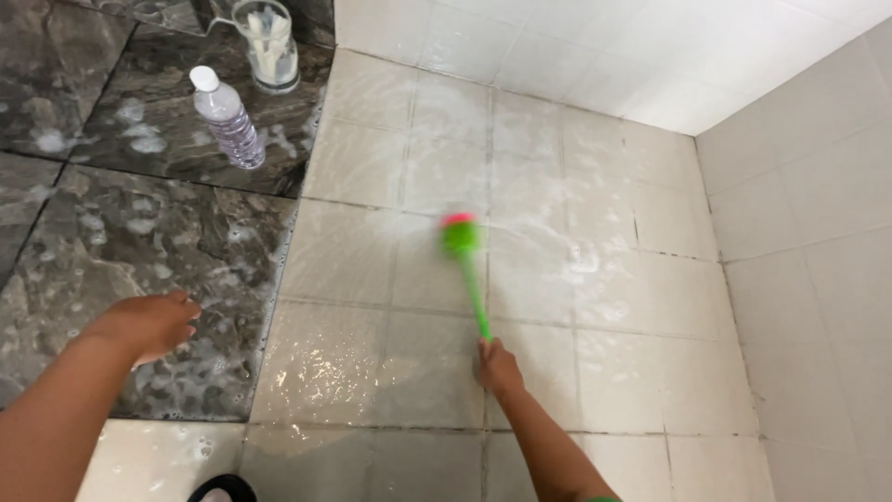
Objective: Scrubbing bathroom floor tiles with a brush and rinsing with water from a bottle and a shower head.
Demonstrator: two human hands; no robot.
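My right hand (499, 365) grips the lower end of a green long-handled scrub brush (469, 270). Its green and pink head is blurred against the wet, soapy white floor tiles (372, 279). My left hand (149, 323) rests flat on the dark marbled tiles (111, 232), fingers together, with something pale under the palm that I cannot make out.
A plastic water bottle (229, 116) with a white cap lies tilted on the dark tiles at upper left. A clear glass container (268, 42) stands behind it. White tiled walls (808, 232) close the corner on the right. A dark shoe tip (221, 488) shows at the bottom edge.
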